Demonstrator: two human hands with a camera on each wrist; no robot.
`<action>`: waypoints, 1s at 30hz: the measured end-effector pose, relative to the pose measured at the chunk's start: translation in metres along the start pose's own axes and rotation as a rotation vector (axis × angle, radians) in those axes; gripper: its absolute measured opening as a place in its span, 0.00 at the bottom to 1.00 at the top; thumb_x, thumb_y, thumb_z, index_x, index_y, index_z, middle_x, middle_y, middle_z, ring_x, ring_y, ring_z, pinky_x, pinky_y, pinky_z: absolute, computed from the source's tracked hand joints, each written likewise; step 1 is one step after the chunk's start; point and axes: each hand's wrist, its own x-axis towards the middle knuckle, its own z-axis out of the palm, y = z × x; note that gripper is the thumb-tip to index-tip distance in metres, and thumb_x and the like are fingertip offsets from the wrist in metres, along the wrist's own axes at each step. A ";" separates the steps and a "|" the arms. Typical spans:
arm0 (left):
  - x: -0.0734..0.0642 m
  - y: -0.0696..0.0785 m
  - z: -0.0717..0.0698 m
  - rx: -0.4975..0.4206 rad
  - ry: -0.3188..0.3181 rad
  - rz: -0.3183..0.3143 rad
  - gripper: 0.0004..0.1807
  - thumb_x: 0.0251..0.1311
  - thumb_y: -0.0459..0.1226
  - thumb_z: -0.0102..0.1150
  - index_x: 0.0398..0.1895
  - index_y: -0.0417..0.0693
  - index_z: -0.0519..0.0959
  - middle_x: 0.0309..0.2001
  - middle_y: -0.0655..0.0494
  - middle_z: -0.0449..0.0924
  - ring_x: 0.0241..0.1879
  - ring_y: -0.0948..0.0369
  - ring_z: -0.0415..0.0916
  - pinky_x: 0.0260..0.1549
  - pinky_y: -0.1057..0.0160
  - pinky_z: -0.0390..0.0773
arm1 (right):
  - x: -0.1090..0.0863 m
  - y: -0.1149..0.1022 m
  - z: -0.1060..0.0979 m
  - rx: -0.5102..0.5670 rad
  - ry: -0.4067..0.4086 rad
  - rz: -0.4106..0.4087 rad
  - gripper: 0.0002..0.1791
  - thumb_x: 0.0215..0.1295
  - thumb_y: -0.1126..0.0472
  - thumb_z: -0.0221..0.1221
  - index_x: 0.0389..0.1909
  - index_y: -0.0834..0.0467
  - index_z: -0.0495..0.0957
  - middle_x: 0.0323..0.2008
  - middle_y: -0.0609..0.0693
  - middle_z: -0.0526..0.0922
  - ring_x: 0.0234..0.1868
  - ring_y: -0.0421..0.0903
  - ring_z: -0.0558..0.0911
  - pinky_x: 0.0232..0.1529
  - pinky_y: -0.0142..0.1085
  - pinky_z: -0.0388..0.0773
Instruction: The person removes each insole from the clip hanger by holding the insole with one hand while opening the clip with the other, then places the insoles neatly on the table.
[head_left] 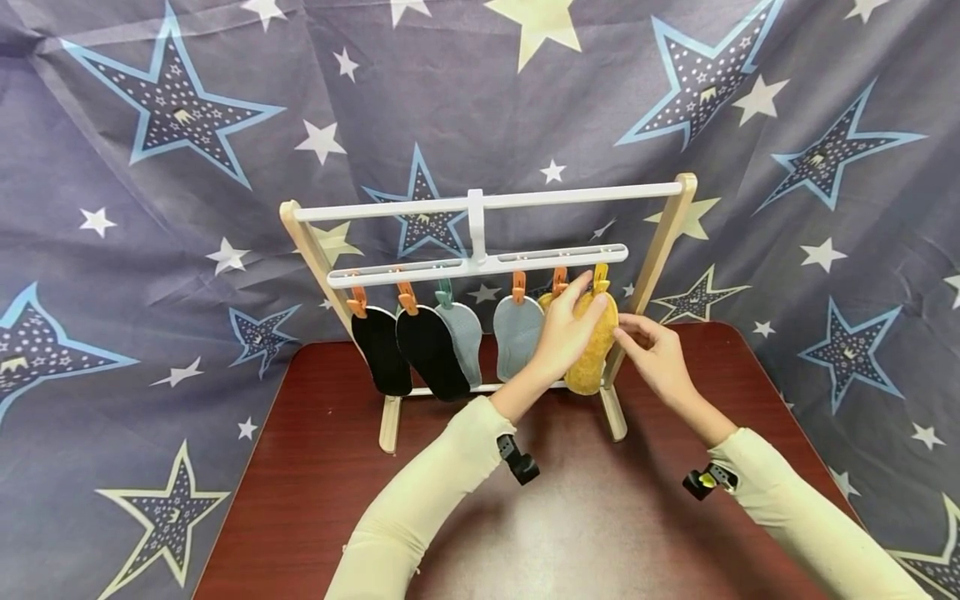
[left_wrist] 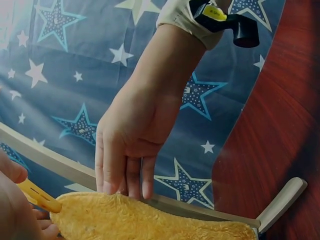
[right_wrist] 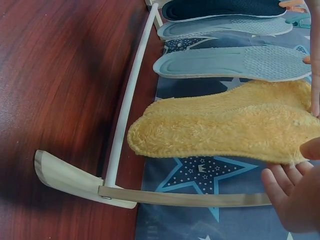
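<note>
R hand point(head_left: 662, 357) pinching yellow insole point(head_left: 596, 354), hung nr R end of hanger point(head_left: 480, 265); L hand point(head_left: 564, 335) by clip point(head_left: 601, 277), can't tell if gripping.

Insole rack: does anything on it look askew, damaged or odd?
Nothing looks plainly damaged. The clip colours are odd: the left grey insole hangs from a green clip, the right grey insole from an orange clip. The black insole beside the green clip hangs aslant, lower end rightward in the head view.
</note>
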 end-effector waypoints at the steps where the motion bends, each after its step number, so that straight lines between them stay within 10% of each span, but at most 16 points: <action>1: 0.001 0.000 0.001 0.008 0.015 0.003 0.28 0.74 0.42 0.54 0.73 0.44 0.69 0.70 0.48 0.74 0.70 0.55 0.72 0.71 0.59 0.71 | 0.000 0.005 0.000 0.008 0.005 0.007 0.14 0.69 0.74 0.60 0.52 0.77 0.79 0.43 0.77 0.83 0.38 0.24 0.81 0.39 0.15 0.77; 19: 0.004 -0.003 0.007 -0.103 0.129 0.049 0.23 0.73 0.38 0.57 0.67 0.39 0.76 0.62 0.44 0.82 0.64 0.54 0.78 0.65 0.65 0.76 | -0.003 0.017 0.000 0.049 0.014 0.019 0.10 0.67 0.76 0.60 0.45 0.80 0.81 0.37 0.77 0.83 0.31 0.25 0.82 0.33 0.17 0.79; 30: 0.010 -0.004 0.009 -0.097 0.105 0.054 0.22 0.72 0.35 0.57 0.67 0.40 0.76 0.60 0.44 0.83 0.63 0.54 0.79 0.64 0.68 0.75 | -0.003 0.014 -0.004 0.255 -0.049 0.168 0.18 0.70 0.70 0.60 0.51 0.83 0.76 0.31 0.39 0.88 0.30 0.36 0.88 0.35 0.29 0.87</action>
